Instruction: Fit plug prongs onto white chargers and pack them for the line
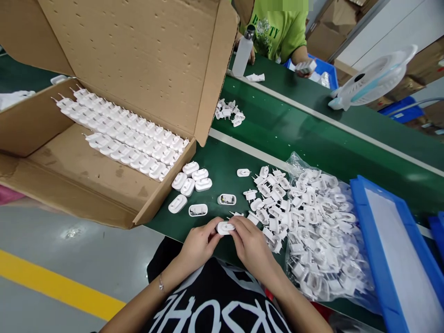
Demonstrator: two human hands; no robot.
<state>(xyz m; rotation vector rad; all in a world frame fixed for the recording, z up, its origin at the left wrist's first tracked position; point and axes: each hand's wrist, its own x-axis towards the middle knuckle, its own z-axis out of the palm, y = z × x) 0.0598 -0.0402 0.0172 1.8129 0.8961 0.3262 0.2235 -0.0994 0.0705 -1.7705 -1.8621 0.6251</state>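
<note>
A white plug charger [226,228] is held between both hands near the table's front edge, its oval pin face up. My left hand [200,240] grips its left end between thumb and fingers. Closed on the right end is my right hand [252,239]. Just beyond lie two open charger housings, one [198,210] to the left and one [227,199] straight ahead, with parts showing inside. Several closed chargers [188,187] stand grouped to the left. Loose white plug caps [274,203] are heaped to the right of my right hand.
An open cardboard box [83,157] at left holds rows of chargers [121,127]. At right are a clear bag of white plug parts [319,231] and a blue tray [402,259]. Across the green belt [298,122], a person in green [280,27] sits near a bottle [243,52] and fan [374,76].
</note>
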